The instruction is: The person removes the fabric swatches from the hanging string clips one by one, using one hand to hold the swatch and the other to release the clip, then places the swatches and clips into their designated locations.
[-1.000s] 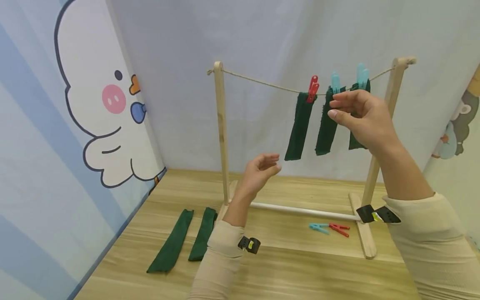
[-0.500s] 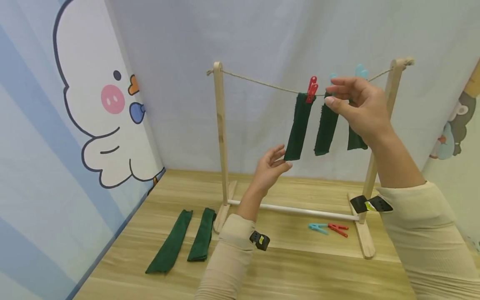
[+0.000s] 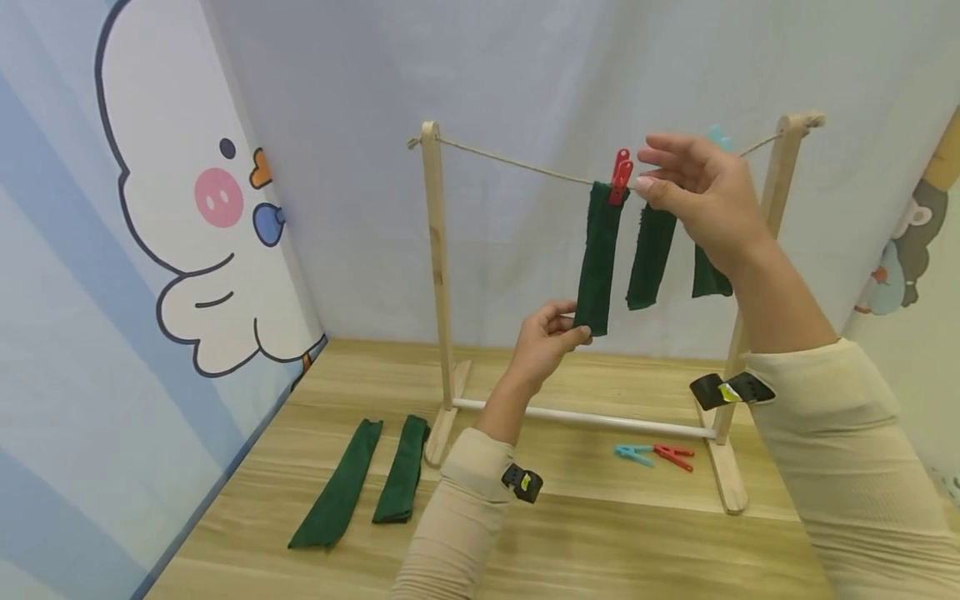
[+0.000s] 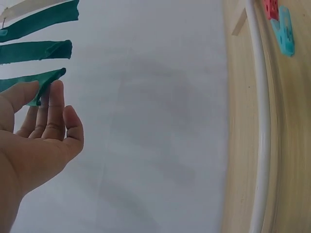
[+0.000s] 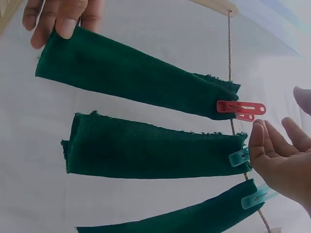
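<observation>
Three dark green cloth strips hang from a rope line (image 3: 517,168). My left hand (image 3: 546,340) pinches the lower corner of the leftmost strip (image 3: 598,258) between thumb and fingers. A red clothespin (image 5: 240,108) fixes that strip to the rope. My right hand (image 3: 708,196), fingers loosely bent and holding nothing, is just right of the red clothespin. It covers the top of the middle strip (image 3: 652,258) in the head view. Light blue clothespins hold the middle strip and the right strip (image 5: 184,213), as the right wrist view shows.
A wooden stand with a left post (image 3: 438,267), a right post (image 3: 776,196) and a white bottom bar (image 3: 585,419) carries the rope. Two green strips (image 3: 337,492) lie on the table at left. A blue clothespin (image 3: 635,454) and a red one (image 3: 674,455) lie near the right foot.
My left hand has moved right and now holds the leftmost strip's bottom end, which has shifted slightly down. My right hand has moved up and left toward the red clothespin.
</observation>
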The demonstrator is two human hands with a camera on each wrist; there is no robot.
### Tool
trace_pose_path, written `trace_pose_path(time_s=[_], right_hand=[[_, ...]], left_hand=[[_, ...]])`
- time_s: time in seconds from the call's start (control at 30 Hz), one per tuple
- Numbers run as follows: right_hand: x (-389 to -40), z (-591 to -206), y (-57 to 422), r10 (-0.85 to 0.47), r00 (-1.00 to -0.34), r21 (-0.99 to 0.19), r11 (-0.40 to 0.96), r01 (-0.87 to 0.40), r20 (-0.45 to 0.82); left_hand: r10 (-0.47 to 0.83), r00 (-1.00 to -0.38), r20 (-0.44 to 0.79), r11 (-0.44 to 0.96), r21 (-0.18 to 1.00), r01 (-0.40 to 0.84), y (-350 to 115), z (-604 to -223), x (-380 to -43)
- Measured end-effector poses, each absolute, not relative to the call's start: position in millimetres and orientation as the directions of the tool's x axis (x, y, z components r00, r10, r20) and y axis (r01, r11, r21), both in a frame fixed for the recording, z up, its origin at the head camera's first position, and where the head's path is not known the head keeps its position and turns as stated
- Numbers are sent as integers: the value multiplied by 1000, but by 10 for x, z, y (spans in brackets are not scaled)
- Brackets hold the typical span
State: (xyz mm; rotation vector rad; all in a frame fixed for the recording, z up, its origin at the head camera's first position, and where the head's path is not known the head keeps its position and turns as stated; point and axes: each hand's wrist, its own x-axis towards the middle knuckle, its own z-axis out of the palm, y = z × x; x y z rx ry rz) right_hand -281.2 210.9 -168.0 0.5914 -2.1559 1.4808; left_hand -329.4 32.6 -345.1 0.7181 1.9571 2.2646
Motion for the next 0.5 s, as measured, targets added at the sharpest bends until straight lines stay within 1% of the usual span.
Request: trace_pose_path(time_s=[0.27,0.5], right_hand=[[-2877,-1660,1994,-45,-876,-807,369,-461,480],[-2919,-1614,1892,11,-919,-846,395,-358,394]], left_hand=[[356,-880,314,-164,948,272,274,-3436,-3259],[401,-865,303,-156,952,262,219,-3403,-3194]])
